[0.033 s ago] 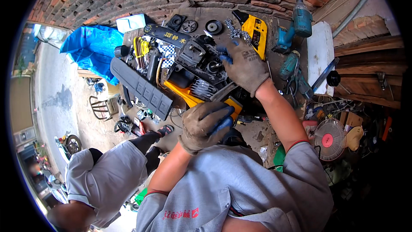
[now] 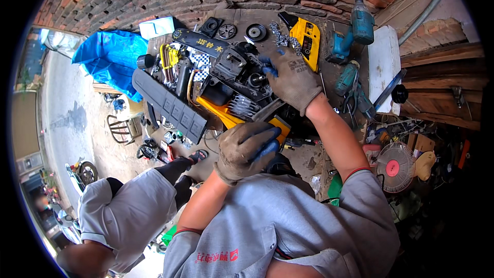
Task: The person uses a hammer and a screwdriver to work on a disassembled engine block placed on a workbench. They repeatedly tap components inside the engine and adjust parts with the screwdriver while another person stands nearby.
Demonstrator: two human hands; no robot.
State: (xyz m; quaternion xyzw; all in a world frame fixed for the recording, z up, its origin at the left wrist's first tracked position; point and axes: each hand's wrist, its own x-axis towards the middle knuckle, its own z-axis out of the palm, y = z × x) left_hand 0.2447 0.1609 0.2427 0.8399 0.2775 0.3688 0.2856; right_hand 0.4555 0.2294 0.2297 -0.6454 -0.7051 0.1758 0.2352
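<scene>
l. to r. on the bench (image 2: 236, 16): long black bar cover (image 2: 172, 108) at the near l. edge, then guide bar (image 2: 200, 42), its inner end at the yellow/black chainsaw (image 2: 226, 92), which sits mid-bench; can't tell if bar's bolted. chain (image 2: 283, 36) lies loose past the saw, just beside yellow side cover (image 2: 307, 41), also off. so prob. partway: saw open, inner parts bare; chain & cover not fitted.

l. hand (image 2: 248, 149), gloved, at saw's near edge by the yellow handle (image 2: 280, 129): fingers curled inward, approx. half closed; can't tell if they grip anything. r. hand (image 2: 296, 80), also gloved, over saw's r. end: fingers loosely bent, tips by the round hub (image 2: 256, 80); contact or small part held, can't tell.
</scene>
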